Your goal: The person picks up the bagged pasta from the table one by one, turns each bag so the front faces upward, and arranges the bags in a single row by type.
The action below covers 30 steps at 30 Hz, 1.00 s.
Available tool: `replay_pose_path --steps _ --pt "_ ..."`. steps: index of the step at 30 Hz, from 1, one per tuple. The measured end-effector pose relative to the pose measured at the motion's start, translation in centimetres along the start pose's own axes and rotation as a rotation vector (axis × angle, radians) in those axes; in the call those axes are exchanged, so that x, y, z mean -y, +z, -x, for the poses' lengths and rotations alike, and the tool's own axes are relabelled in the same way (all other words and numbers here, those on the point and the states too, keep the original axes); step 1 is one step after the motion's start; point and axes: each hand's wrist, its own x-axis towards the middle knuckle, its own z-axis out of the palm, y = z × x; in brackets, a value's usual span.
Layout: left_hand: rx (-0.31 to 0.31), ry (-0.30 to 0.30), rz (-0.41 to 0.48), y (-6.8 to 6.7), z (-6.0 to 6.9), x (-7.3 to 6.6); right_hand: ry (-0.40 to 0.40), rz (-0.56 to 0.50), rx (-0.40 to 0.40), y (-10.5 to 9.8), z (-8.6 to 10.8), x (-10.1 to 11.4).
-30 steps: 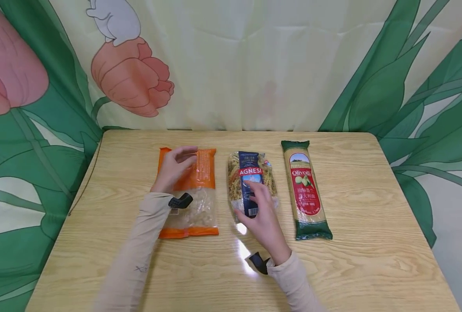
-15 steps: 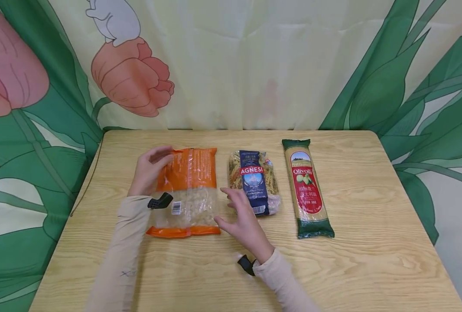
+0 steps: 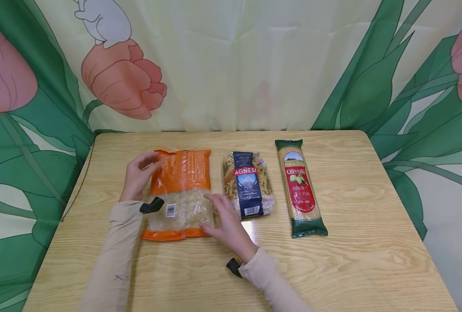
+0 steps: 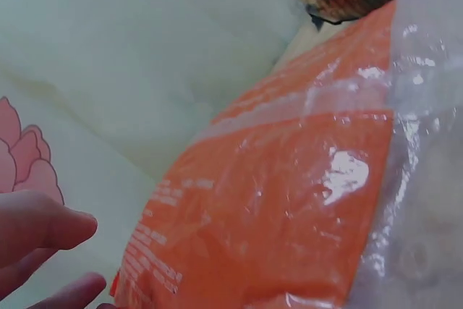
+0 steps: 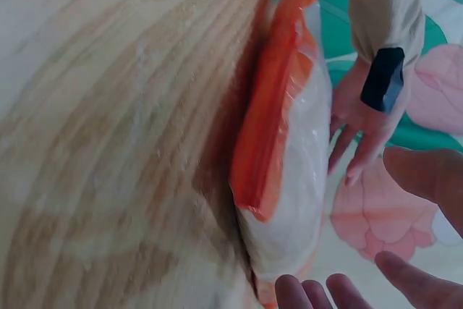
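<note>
An orange and clear plastic bag [image 3: 181, 173] with pale contents and a barcode lies flat at the left of the table. My left hand [image 3: 138, 177] is at its upper left edge, fingers slightly bent and thumb apart. In the left wrist view the fingertips [image 4: 83, 226] are beside the bag's orange end [image 4: 268, 200]; contact there cannot be made out. At the bag's lower right side is my right hand [image 3: 229, 227], thumb and fingers spread wide. The right wrist view shows the bag [image 5: 289, 142] side-on, with nothing between the right hand's fingers.
A blue-labelled AGNESI pasta bag [image 3: 248, 184] lies just right of the right hand. Farther right is a long Olivoilà spaghetti pack [image 3: 300, 188] with green ends. The wooden table [image 3: 356, 260] ends at a flowered curtain [image 3: 215, 65] behind.
My left hand has moved left from above the orange bag to its left edge. The right hand has moved left from over the pasta bag to the orange bag's right side.
</note>
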Motion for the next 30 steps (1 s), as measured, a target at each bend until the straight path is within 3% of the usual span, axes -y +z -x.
replay_pose_path --steps 6,17,24,30 --pt "-0.009 -0.033 -0.03 -0.5 -0.7 1.8 0.02 0.059 0.033 0.7 -0.3 -0.1" --pt "0.041 -0.112 -0.023 -1.2 -0.9 2.7 0.035 0.169 0.042 1.1 -0.8 -0.3" --pt "0.112 -0.214 0.079 -1.8 -0.5 1.6 0.019 0.258 0.015 1.7 -0.9 -0.5" --pt "0.186 -0.212 0.088 -2.4 0.0 0.9 0.025 0.224 -0.01 2.1 -0.8 -0.3"
